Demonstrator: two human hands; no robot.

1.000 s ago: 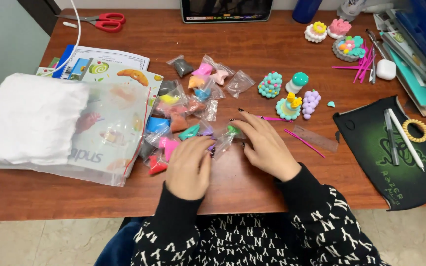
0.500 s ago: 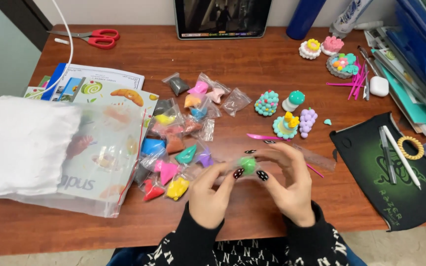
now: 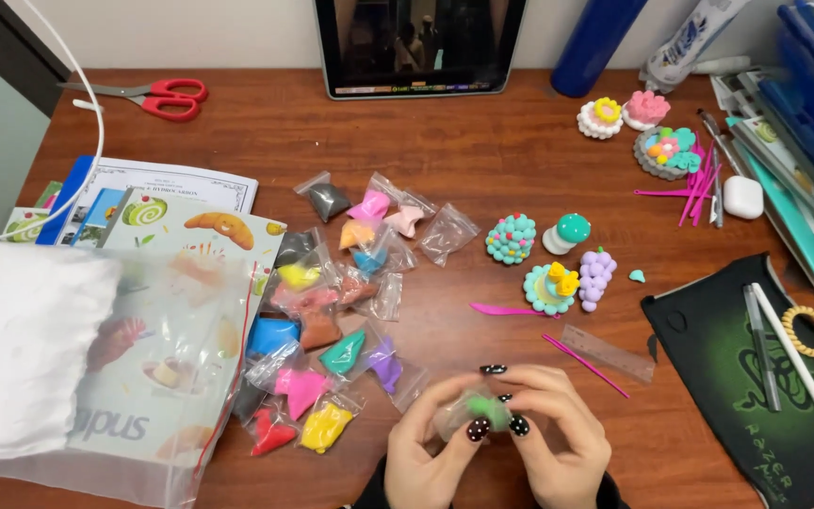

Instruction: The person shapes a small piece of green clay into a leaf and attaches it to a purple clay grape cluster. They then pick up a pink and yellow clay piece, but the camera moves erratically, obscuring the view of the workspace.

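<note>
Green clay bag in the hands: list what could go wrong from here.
1. Both hands, left hand and right hand, pinch the small green clay bag with long nails; a nail might puncture the thin plastic.
2. The bag is held near the table's front edge; if it slips, it could fall off.
3. The pile of coloured clay bags lies close to the left hand; a sweep could scatter it.

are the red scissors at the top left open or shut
Shut: the red scissors lie flat on the wooden desk with both blades together as one strip and the handles side by side.
</note>
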